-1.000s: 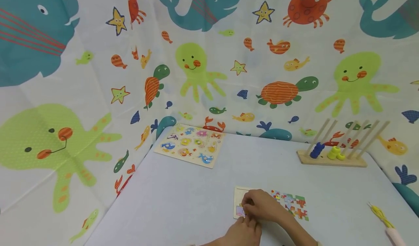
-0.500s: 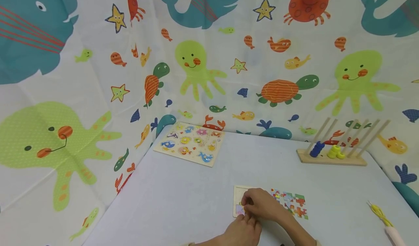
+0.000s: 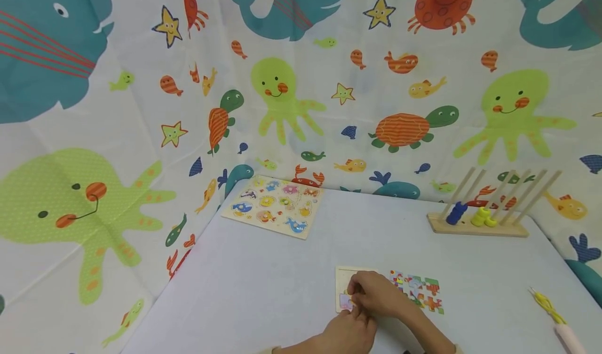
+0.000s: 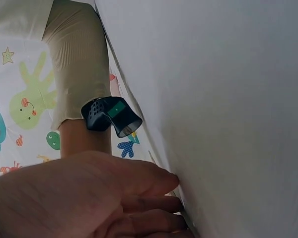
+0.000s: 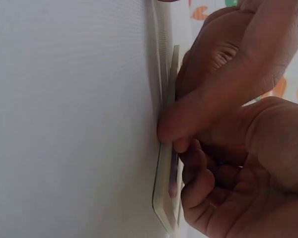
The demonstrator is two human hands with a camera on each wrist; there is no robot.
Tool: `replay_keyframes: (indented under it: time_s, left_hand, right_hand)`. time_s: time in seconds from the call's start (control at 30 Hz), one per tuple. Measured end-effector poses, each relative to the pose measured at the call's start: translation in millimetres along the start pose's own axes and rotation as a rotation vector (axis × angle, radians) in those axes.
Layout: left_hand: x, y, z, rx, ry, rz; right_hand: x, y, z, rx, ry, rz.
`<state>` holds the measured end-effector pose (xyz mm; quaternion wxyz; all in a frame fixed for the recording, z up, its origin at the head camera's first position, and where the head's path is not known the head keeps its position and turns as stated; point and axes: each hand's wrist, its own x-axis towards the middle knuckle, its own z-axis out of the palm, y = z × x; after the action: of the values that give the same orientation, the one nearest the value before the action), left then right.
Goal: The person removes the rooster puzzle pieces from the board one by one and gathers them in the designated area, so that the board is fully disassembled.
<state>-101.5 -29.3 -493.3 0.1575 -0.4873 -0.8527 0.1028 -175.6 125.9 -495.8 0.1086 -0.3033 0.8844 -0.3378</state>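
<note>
A shallow wooden puzzle tray (image 3: 342, 276) lies near the front of the white table, with a pink-and-lilac jigsaw piece (image 3: 345, 301) in its lower left corner. Over the tray is my right hand (image 3: 378, 294), its fingers curled down and their tips pinching a jigsaw piece that they mostly hide. My left hand (image 3: 347, 333) rests at the tray's near edge, fingers extended and close to the right fingertips. From the right wrist view, a finger of the left hand (image 5: 208, 99) touches the tray edge (image 5: 164, 191), beside the curled right fingers.
Loose jigsaw pieces (image 3: 430, 295) lie right of the tray, partly behind the right forearm. A peg puzzle board (image 3: 275, 207) sits at the back left. A wooden rack with upright rods (image 3: 477, 227) stands back right. A white-and-yellow corded item (image 3: 566, 335) lies front right.
Both hands stay at the tray, with only slight finger movement. The head view has shifted a little.
</note>
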Motion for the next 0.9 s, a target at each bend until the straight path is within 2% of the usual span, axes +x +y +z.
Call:
replay_keyframes:
  time_s: [0.13,0.33,0.53,0.7,0.77,0.9]
  left_hand:
    - [0.8,0.1,0.3,0.018,0.032,-0.007]
    - [0.1,-0.3,0.0,0.007,0.007,-0.007]
    - [-1.9,-0.6,0.0,0.047,0.032,0.009]
    - [-0.5,-2.7,-2.8,-0.048,-0.040,0.011]
    - [0.9,-3.3,-5.1,-0.084,-0.084,0.000]
    - [3.6,-2.7,-8.9,-0.078,-0.145,-0.015]
  right_hand:
    - [-1,0,-2.9,0.021,0.006,0.007]
    - [-1,-2,-5.5,0.055,0.006,0.000]
    - [-1,-1,-2.5,0.094,0.019,-0.001]
    - [-4,1,-19.2,0.141,0.039,0.020]
    - [-9,3,-32.6,0.136,0.062,0.060]
    - [-25,11,-55.8,0.122,0.089,0.150]
